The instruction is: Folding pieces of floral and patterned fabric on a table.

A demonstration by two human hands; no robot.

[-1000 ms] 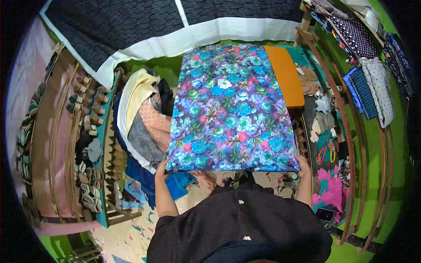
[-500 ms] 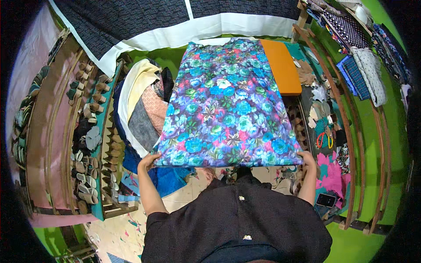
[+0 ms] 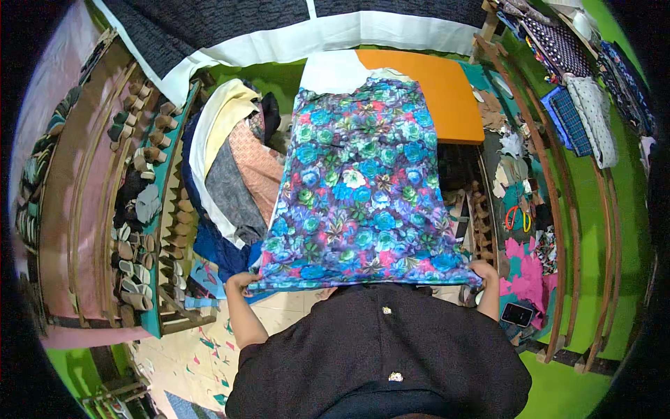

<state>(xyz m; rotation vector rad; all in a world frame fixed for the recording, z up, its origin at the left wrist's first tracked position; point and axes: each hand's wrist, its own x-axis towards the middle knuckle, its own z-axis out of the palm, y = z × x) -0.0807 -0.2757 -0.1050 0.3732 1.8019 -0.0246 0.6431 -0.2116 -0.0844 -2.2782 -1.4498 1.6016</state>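
A piece of floral fabric, printed in blue, purple, green and pink, stretches between my two hands. My left hand is closed on its near left corner, and my right hand on its near right corner. The near edge hangs close in front of my black top. At its far end the fabric lies over an orange and white board; the far edge is uneven and wrinkled, with the white part showing beyond it.
On the left, a heap of fabrics sits beside a rack of shoe-shaped pieces. To the right are scissors, pink scraps, a phone and wooden rails with folded cloths. Scraps litter the tiled floor.
Both hands have drawn the floral fabric toward me and lower. Its far edge has slid back, uncovering more of the orange and white board, and its surface is more wrinkled.
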